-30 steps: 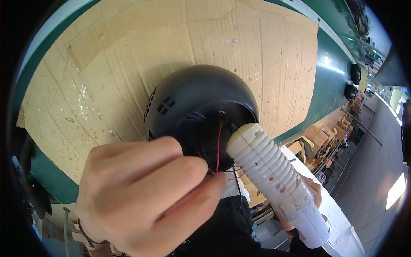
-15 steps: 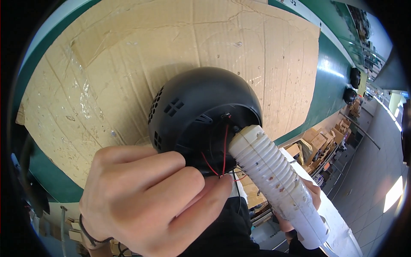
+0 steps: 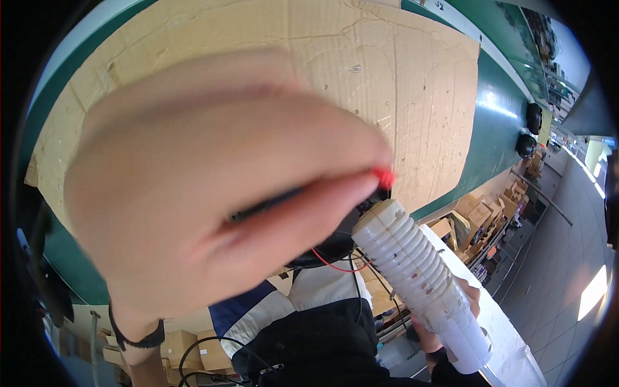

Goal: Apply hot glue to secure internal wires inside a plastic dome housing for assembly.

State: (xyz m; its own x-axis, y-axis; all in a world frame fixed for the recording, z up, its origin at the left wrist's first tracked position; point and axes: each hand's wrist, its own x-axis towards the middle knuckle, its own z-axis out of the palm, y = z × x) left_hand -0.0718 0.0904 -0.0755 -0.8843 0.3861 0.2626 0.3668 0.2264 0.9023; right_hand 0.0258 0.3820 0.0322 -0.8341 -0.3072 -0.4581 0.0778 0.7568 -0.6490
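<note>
My left hand [image 3: 219,174], large and smeared by motion, covers most of the round black plastic housing [image 3: 332,248]. Its thumb and forefinger pinch a small bright red piece [image 3: 384,177], too blurred to name. That piece is beside the tip of a white hot glue gun [image 3: 412,267], which has a ribbed, stained barrel. My right hand [image 3: 474,297] shows on either side behind the barrel, closed around the grip below; most of its fingers are hidden. Below the left hand a thin red wire [image 3: 338,267] curves across to the gun, near a black wire [image 3: 383,284].
A creased cardboard sheet [image 3: 425,109] covers much of the green bench [image 3: 493,122]. Two black round parts [image 3: 527,145] stand at its far right. Cardboard boxes [image 3: 480,222] fill a shelf beyond. A black cable [image 3: 187,351] loops at the lower left.
My left hand has risen up and to the right, from the wires at the housing's lower edge to the gun's tip. A red piece now shows at its fingertips. The glue gun has barely shifted.
</note>
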